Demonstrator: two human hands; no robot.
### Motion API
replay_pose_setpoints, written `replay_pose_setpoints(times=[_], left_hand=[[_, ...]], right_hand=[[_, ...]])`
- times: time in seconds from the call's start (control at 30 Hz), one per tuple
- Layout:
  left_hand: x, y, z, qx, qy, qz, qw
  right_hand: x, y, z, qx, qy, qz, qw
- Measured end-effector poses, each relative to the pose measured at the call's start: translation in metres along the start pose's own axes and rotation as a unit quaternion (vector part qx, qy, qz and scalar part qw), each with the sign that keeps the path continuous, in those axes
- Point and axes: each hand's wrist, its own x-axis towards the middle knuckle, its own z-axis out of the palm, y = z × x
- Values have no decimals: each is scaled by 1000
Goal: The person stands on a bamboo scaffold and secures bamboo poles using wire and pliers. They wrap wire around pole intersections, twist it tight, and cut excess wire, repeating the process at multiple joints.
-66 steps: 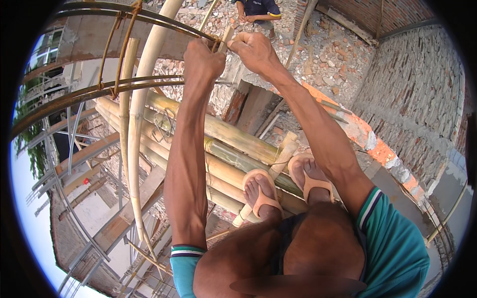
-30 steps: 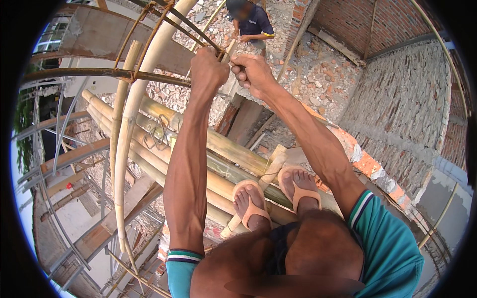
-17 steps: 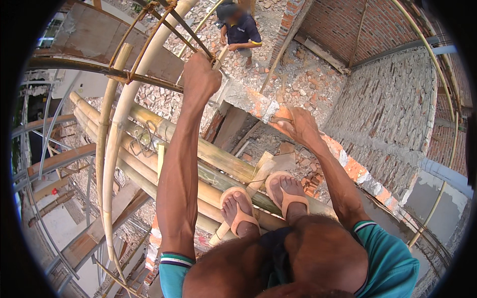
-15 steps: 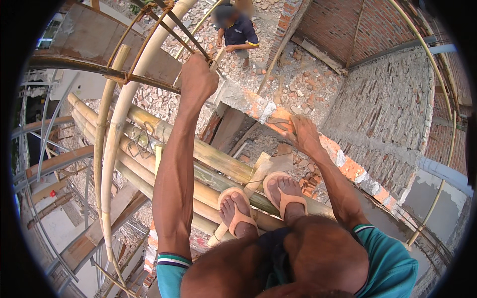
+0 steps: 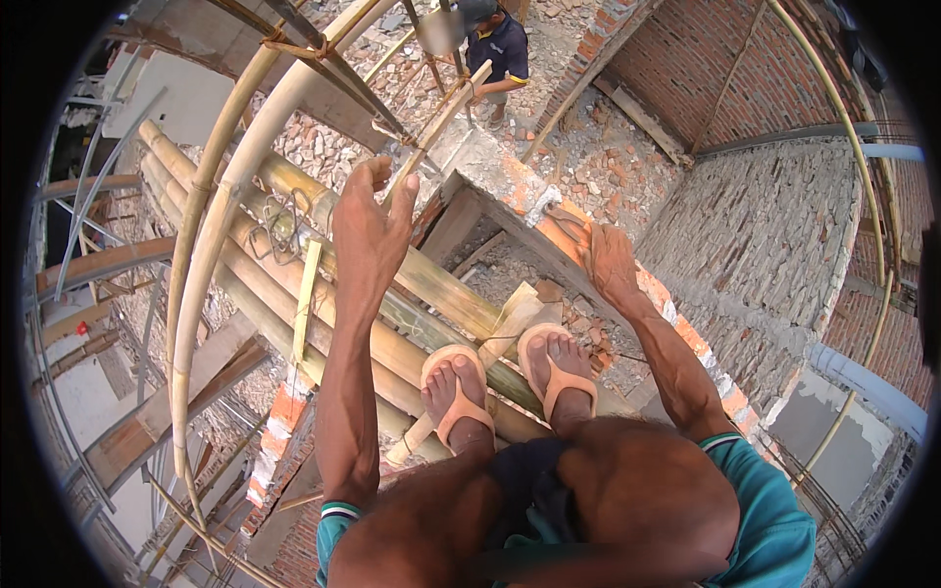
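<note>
My left hand point(image 5: 371, 230) is open with thumb and fingers apart, just short of the low end of a narrow wooden strip point(image 5: 446, 120) and the tied steel bars point(image 5: 365, 90). Nothing shows in its grip. My right hand point(image 5: 612, 263) is closed on the handles of pincers point(image 5: 566, 221), resting on top of the broken brick wall point(image 5: 520, 186). Part of the handles is hidden by the fingers. Beyond the wall a co-worker point(image 5: 498, 47) has a hand on the strip's upper part.
I squat in sandals on bundled bamboo poles point(image 5: 392, 318), with a coil of wire point(image 5: 277, 230) lying on them. Upright bamboo poles point(image 5: 221, 211) stand on the left. Rubble point(image 5: 608, 147) covers the ground below, a drop beyond the wall. A rough brick wall point(image 5: 735, 230) rises at right.
My left hand has let go near the bar ends, opened and drawn back toward me. The co-worker now stands by the bars with a hand on the strip. My right hand keeps the pincers.
</note>
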Motion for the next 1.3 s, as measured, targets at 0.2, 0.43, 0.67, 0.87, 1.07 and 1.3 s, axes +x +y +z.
replay_pose_setpoints(times=[0.2, 0.43, 0.67, 0.87, 1.07, 1.3], left_hand=[[32, -14, 21, 45, -141, -16, 989], [32, -15, 26, 14, -115, 1, 993], [31, -8, 23, 15, -120, -31, 992], [31, -9, 24, 36, -131, -38, 990], [30, -12, 26, 23, -108, -18, 994], [30, -13, 26, 30, -124, -18, 992]], right_hand=[[50, -34, -53, 584, -129, 224, 769], [137, -66, -100, 286, -149, 141, 936], [173, -68, -135, 108, -116, -37, 987], [181, -70, -138, 134, -149, -50, 978], [190, -57, -138, 67, -125, -129, 981], [201, -45, -143, 71, -199, -155, 965]])
